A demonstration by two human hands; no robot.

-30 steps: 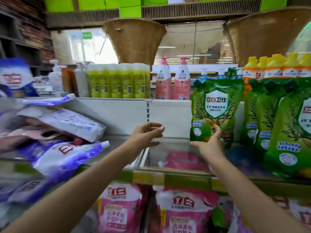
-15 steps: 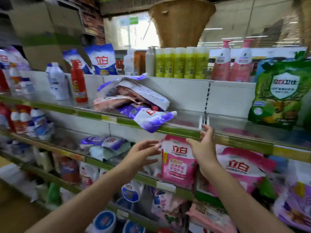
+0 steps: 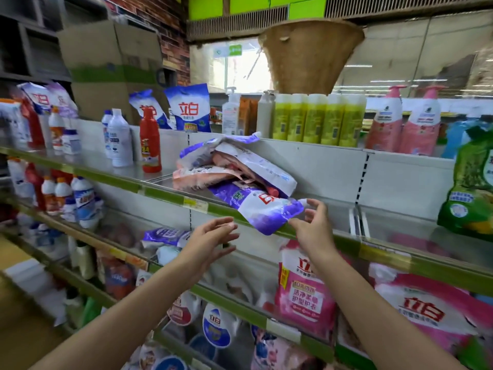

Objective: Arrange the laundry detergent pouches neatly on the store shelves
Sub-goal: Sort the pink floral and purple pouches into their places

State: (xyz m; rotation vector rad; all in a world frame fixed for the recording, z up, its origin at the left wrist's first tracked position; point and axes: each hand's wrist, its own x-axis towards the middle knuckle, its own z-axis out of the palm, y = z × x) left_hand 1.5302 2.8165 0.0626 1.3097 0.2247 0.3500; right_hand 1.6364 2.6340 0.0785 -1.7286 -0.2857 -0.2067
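Both hands reach up at the centre of the frame with fingers loose and spread, grasping nothing. Left hand (image 3: 210,240) hangs below the shelf (image 3: 165,193) edge. Right hand (image 3: 310,225) is just beside the lower corner of a purple pouch (image 3: 260,206), fingertips almost touching it. That pouch lies flat, overhanging the green shelf edge, at the bottom of an untidy pile (image 3: 234,166) of pink and white pouches, centre frame. A green pouch (image 3: 472,188) stands at the right edge. Pink pouches (image 3: 304,289) fill the shelf below, lower right.
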